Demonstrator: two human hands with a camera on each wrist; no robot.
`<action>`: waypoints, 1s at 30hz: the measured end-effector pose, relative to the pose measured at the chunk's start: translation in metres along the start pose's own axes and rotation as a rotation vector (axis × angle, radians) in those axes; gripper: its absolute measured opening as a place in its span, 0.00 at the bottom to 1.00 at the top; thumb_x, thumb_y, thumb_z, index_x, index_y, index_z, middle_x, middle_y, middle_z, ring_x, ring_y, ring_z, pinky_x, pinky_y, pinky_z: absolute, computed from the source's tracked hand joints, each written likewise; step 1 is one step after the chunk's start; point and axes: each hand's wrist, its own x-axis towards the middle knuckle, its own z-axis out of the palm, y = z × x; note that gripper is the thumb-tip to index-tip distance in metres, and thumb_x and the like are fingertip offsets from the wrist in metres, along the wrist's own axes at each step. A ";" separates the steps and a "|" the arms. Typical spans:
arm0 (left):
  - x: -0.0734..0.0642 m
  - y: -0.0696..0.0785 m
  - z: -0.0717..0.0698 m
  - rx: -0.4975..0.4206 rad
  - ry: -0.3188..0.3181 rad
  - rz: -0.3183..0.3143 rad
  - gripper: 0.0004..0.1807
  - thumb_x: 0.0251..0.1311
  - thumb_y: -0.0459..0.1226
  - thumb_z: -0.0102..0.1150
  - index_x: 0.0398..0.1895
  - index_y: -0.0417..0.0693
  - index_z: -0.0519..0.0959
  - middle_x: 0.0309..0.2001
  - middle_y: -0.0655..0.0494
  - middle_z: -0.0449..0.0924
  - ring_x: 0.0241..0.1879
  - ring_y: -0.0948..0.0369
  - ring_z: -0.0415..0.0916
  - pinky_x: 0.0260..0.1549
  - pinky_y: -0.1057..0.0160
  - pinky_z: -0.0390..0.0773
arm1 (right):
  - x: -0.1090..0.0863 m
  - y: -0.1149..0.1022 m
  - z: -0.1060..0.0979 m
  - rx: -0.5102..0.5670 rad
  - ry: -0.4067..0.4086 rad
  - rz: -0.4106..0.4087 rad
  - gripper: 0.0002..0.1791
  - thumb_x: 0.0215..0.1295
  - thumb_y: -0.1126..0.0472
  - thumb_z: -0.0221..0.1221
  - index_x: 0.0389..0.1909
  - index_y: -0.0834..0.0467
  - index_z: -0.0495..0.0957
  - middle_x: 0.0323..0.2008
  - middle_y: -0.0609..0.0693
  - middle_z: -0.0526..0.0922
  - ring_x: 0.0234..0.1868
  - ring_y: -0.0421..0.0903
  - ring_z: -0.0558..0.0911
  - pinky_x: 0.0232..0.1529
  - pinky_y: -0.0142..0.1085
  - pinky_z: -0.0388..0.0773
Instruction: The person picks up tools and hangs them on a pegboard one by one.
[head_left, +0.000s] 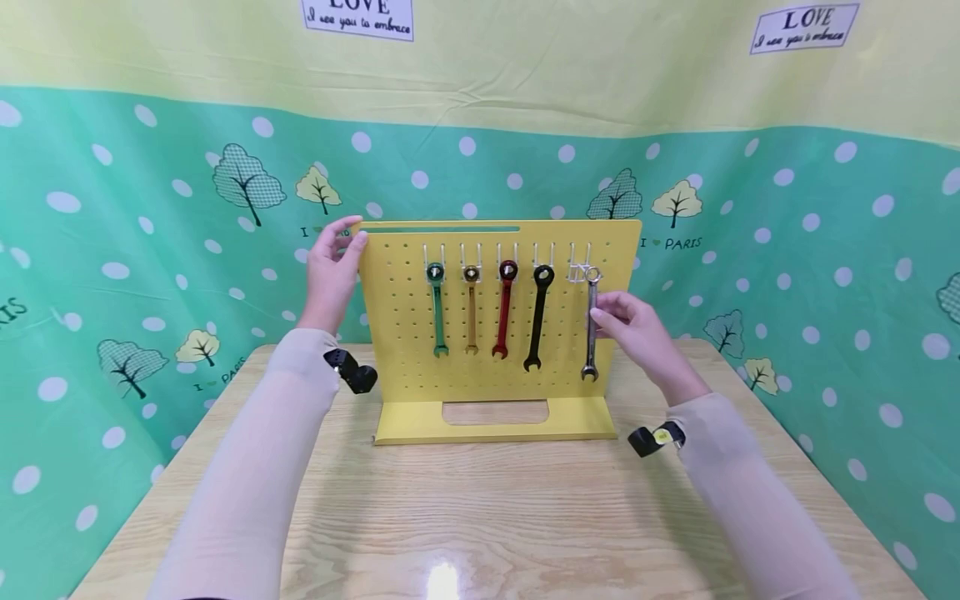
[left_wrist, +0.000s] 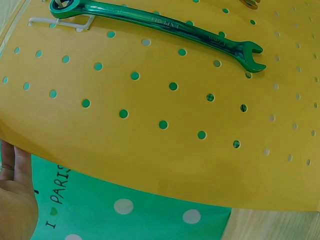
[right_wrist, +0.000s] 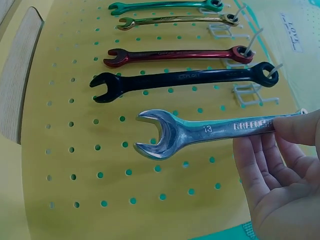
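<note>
A yellow pegboard (head_left: 487, 379) stands upright on the table. My left hand (head_left: 332, 271) pinches its upper left corner between thumb and fingers. A silver combination wrench (right_wrist: 200, 131), marked 13, is pinched by its shaft in my right hand (head_left: 633, 329), open end down. Its ring end is up beside the rightmost white hook (head_left: 576, 271); whether it is on the hook I cannot tell. On the other hooks hang a green wrench (head_left: 438, 312), a gold wrench (head_left: 472, 312), a red wrench (head_left: 504, 312) and a black wrench (head_left: 537, 321), left to right.
The board's yellow base (head_left: 408, 421) has a cut-out and rests on the wooden table (head_left: 480, 500). Behind and at both sides hangs a green and yellow curtain (head_left: 465, 183) with dots and trees. A slot (head_left: 442, 229) runs along the board's top.
</note>
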 end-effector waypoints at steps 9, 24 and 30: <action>0.000 0.000 0.000 -0.001 0.000 0.000 0.23 0.71 0.49 0.56 0.66 0.57 0.74 0.52 0.56 0.76 0.46 0.60 0.74 0.44 0.64 0.76 | 0.005 0.010 0.005 0.037 -0.011 0.034 0.19 0.77 0.62 0.54 0.59 0.70 0.69 0.52 0.67 0.76 0.45 0.46 0.81 0.50 0.32 0.80; 0.002 -0.002 -0.001 0.001 -0.002 -0.002 0.22 0.71 0.48 0.56 0.66 0.58 0.75 0.51 0.56 0.76 0.46 0.61 0.74 0.44 0.64 0.76 | 0.015 0.017 0.010 0.059 -0.005 0.058 0.24 0.78 0.57 0.53 0.63 0.71 0.66 0.57 0.65 0.73 0.53 0.51 0.77 0.55 0.33 0.77; 0.000 -0.001 -0.001 0.004 0.000 0.000 0.22 0.71 0.49 0.56 0.65 0.59 0.75 0.51 0.56 0.76 0.47 0.61 0.74 0.44 0.65 0.76 | 0.018 0.021 0.009 0.095 -0.009 0.043 0.24 0.77 0.56 0.54 0.63 0.70 0.66 0.59 0.65 0.75 0.54 0.49 0.78 0.55 0.34 0.77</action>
